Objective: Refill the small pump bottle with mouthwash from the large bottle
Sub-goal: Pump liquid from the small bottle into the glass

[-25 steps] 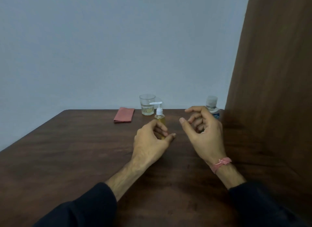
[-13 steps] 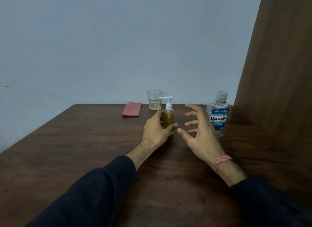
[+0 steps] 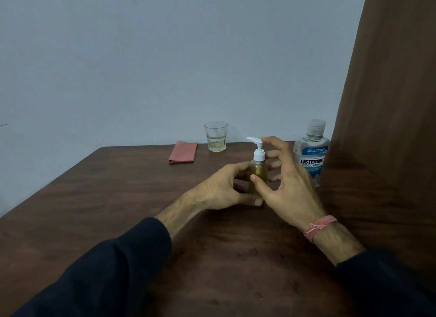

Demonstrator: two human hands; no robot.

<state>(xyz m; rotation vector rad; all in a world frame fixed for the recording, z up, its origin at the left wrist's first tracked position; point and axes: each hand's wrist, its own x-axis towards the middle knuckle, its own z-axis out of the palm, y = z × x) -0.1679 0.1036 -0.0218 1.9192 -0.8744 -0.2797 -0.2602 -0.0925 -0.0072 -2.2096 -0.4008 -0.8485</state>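
The small pump bottle (image 3: 258, 168), clear with amber liquid and a white pump head, stands upright in the middle of the dark wooden table (image 3: 118, 210). My left hand (image 3: 224, 189) wraps around its lower body from the left. My right hand (image 3: 285, 184) hovers close on its right side, fingers spread, thumb in front of the bottle and index fingertip near the pump head. The large mouthwash bottle (image 3: 312, 151), clear with a blue label and a clear cap, stands upright behind my right hand, partly hidden by it.
A drinking glass (image 3: 215, 136) with a little yellowish liquid stands at the table's far edge. A folded pink cloth (image 3: 183, 152) lies left of it. A brown wooden panel (image 3: 389, 128) rises along the table's right side, and a pale wall stands behind.
My left hand has closed around the pump bottle. My right hand has moved in from the right and opened beside the bottle's top. The camera view has shifted left, bringing the large bottle fully into view.
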